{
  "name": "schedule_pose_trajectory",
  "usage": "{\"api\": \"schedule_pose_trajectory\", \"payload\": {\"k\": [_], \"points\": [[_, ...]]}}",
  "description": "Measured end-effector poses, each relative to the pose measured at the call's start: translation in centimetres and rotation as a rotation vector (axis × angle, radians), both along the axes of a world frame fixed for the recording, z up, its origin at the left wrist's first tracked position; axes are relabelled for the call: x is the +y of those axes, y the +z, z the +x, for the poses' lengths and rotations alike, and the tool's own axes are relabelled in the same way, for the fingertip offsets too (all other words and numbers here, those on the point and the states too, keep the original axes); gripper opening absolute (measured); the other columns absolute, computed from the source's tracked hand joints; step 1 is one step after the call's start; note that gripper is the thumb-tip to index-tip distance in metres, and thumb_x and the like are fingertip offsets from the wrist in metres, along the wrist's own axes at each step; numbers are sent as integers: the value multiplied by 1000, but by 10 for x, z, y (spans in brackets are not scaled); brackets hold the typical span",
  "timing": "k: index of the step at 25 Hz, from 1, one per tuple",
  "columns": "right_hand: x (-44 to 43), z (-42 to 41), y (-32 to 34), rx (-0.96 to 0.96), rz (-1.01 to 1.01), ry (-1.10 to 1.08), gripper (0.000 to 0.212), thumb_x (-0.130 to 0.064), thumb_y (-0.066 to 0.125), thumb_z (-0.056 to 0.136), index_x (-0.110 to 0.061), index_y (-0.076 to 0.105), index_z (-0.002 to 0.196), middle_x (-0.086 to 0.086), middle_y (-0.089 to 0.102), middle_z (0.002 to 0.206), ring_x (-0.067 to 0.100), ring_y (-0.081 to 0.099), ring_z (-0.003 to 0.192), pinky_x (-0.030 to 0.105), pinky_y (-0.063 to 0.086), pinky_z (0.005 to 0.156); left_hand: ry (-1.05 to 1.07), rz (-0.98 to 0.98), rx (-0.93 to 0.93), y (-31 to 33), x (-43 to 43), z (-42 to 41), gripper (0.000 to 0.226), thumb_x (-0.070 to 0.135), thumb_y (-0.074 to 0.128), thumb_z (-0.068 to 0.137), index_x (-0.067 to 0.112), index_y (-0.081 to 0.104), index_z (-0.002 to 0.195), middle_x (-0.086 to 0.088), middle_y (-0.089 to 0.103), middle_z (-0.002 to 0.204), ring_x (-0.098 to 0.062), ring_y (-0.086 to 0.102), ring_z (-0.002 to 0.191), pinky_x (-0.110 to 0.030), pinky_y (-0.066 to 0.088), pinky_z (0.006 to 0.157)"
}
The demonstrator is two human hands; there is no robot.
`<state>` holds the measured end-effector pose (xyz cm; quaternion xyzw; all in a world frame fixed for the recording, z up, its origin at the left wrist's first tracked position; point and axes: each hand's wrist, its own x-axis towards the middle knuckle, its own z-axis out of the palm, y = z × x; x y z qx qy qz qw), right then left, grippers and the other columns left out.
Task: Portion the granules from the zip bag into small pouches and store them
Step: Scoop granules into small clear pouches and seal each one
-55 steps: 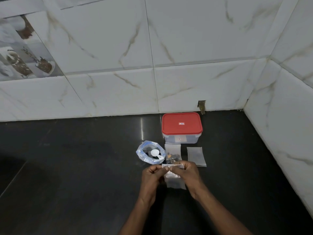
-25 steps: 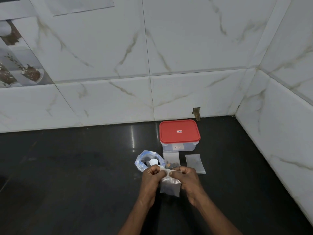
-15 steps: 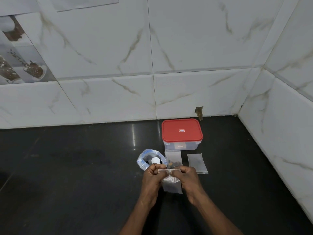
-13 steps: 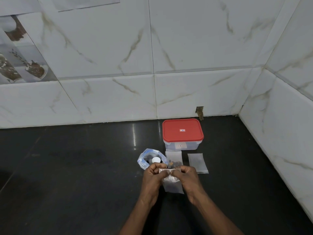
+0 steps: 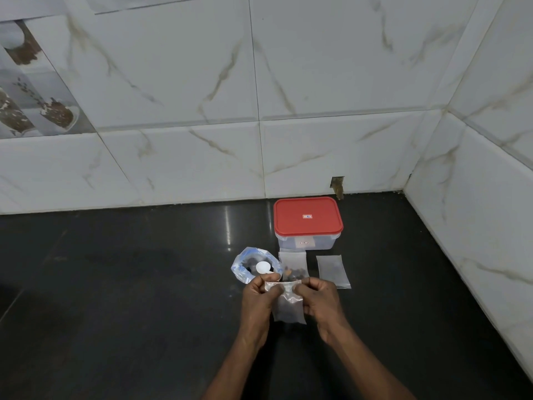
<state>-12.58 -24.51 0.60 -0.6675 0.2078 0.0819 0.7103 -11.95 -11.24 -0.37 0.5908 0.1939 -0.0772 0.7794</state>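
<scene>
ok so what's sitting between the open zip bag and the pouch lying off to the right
In the head view, another small pouch with dark granules at its lower end lies flat on the countertop between the zip bag and the right pouch.

Dim, cool, even light fills the frame; the white marble-veined wall tiles (image 5: 331,82) read greyish. A narrow vertical streak of glare lies on the glossy black counter (image 5: 115,284) at centre, just left of the red-lidded plastic box (image 5: 308,217). Shadows are soft and faint. Wide-angle distortion bends the tile joints toward the edges. Focus is slightly soft throughout.
</scene>
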Motion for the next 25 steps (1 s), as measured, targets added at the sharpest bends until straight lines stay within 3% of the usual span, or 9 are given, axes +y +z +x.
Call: {"api": "schedule_pose_trajectory", "payload": {"k": [2, 4, 7, 10, 12, 14, 18, 21, 25], "points": [[0, -1, 4, -52, -39, 12, 13, -3, 66, 84, -7, 77, 76, 8, 75, 74, 18, 69, 68, 29, 57, 63, -39, -48, -6, 2, -1, -3, 18, -9, 71, 83, 2, 71, 97, -21, 76, 92, -29, 73, 81, -39, 59, 77], [1, -1, 4, -87, -69, 21, 17, -2, 66, 82, -8, 75, 70, 8, 72, 69, 17, 65, 65, 28, 53, 61, -38, -27, -16, 3, -4, -5, 21, -10, 73, 80, -1, 71, 99, -23, 76, 95, -30, 73, 84, -38, 59, 78], [0, -3, 0, -77, -53, 58, 13, -7, 69, 84, -11, 78, 77, 8, 75, 76, 25, 69, 73, 33, 57, 68, 4, 10, -19, 5, -7, -5, 25, -13, 72, 77, -2, 71, 100, -19, 77, 92, -27, 72, 82, -34, 59, 75], [-3, -8, -5, -24, 26, 53, 7, -11, 71, 85, -11, 78, 88, 10, 77, 86, 35, 72, 86, 49, 60, 80, 30, 27, -28, 6, -8, -2, 32, -13, 71, 72, 6, 73, 97, -12, 77, 86, -23, 71, 79, -32, 58, 72], [-5, -8, -5, -7, 32, 0, 7, -9, 71, 84, -10, 77, 86, 13, 76, 85, 39, 71, 86, 54, 58, 79, 40, 28, -26, 6, -7, -3, 34, -16, 68, 76, 8, 73, 99, -10, 77, 86, -22, 71, 78, -31, 58, 71], [-7, -6, -3, -19, -26, -10, 9, -8, 69, 84, -11, 77, 80, 10, 76, 80, 36, 71, 79, 48, 59, 74, 28, 22, -24, 6, -5, -5, 36, -16, 71, 76, 7, 72, 103, -13, 79, 92, -25, 74, 81, -31, 59, 71], [-7, -3, 0, -98, -108, -45, 15, 0, 64, 82, -6, 75, 72, 9, 73, 71, 16, 65, 64, 24, 53, 56, -6, 61, -1, 3, -4, -4, 36, -12, 79, 72, 2, 73, 105, -21, 78, 94, -35, 75, 88, -43, 61, 82], [-10, -1, 1, -90, -76, -78, 14, 1, 64, 83, -4, 74, 75, 8, 73, 72, 16, 66, 65, 24, 54, 56, -36, 92, 0, 5, -1, -3, 29, -6, 83, 72, 3, 76, 99, -16, 79, 93, -36, 75, 92, -48, 59, 90], [-18, 5, -1, -79, -77, -79, 13, 0, 65, 81, -3, 72, 71, 6, 70, 67, 15, 62, 62, 30, 53, 56, 5, 77, -5, 7, 7, -2, 24, -9, 80, 73, -2, 75, 95, -19, 79, 88, -35, 76, 87, -45, 60, 87]]}}
